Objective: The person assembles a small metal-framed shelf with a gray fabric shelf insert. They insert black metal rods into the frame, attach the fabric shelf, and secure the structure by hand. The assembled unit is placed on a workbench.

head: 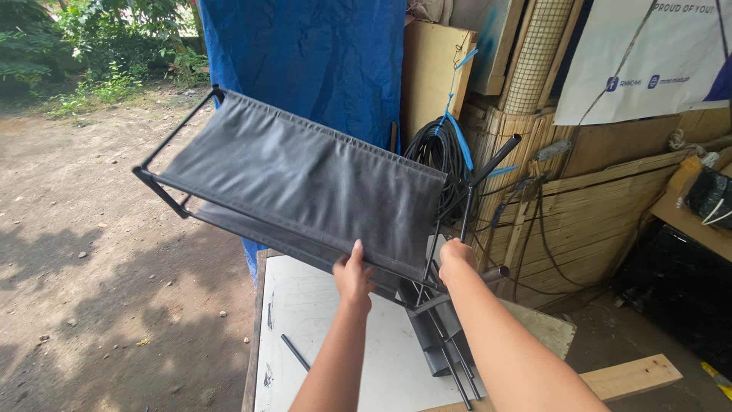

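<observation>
Outdoors, both hands, left hand (353, 278), right hand (456, 255), seemingly gripping fabric shelf rack (305, 183)

Two bare hands are up, the left hand (353, 279) and the right hand (456, 258), both on one grey fabric shelf (305, 179) stretched in its black tube frame. One white counter (328, 343) carries one loose black rod (294, 352) and a bundle of several more black rods (450, 358), too overlapped to count exactly. Behind stand one blue tarp (305, 53), one coil of black cable (438, 152), one white banner (648, 61) and one wooden plank (629, 375).
</observation>
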